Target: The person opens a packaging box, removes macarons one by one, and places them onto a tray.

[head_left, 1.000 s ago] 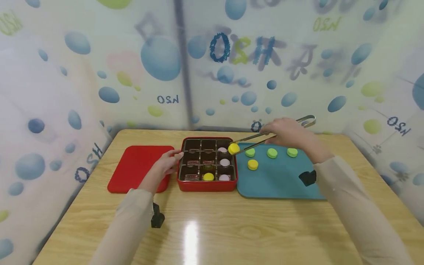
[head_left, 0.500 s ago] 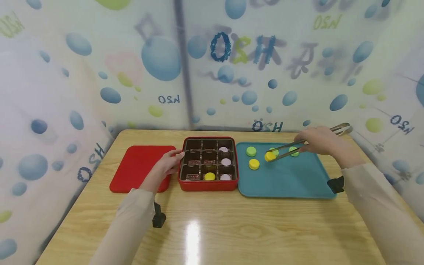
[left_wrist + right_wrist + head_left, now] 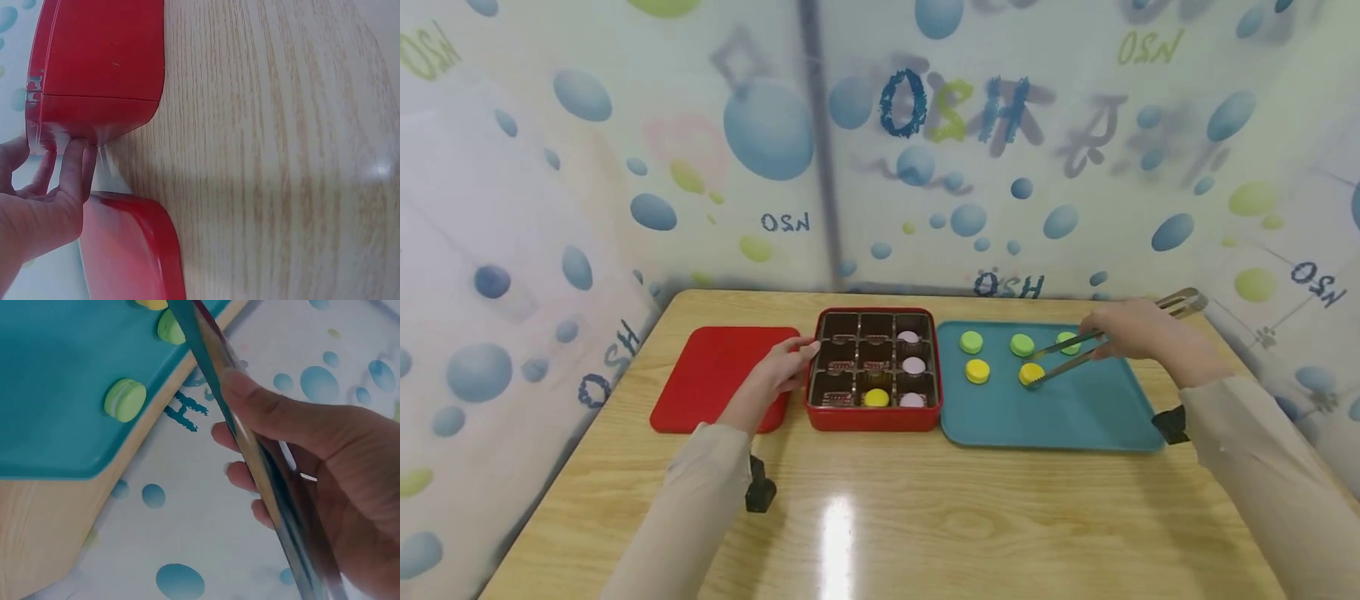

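- One pale wood-grain table [image 3: 962,517] spans the lower frame.
- One teal round-cornered tray [image 3: 1075,417], right of centre, has just gained a bright yellow round macaron [image 3: 1032,375], which appears to rest on it — I judge that carry all but complete.
- One glossy red square box [image 3: 876,419] sits at centre; four of its nine dark compartments hold macarons.
- One flat red rounded panel [image 3: 715,379] lies left of centre.
- One pair of slim metal tongs [image 3: 1067,366] slants in from the right. A second ago they held that macaron by the box's right edge; now the tips stand either side of it, contact unclear.
- Two hands: the right hand [image 3: 1123,329] curls round the tongs; the left hand [image 3: 782,364], fingers loosely bent, touches the box's left wall, gripping nothing.
- Nine macarons: three green [image 3: 1022,345] on the tray, three lilac [image 3: 913,366] in the box, three yellow — two on the tray, one boxed.
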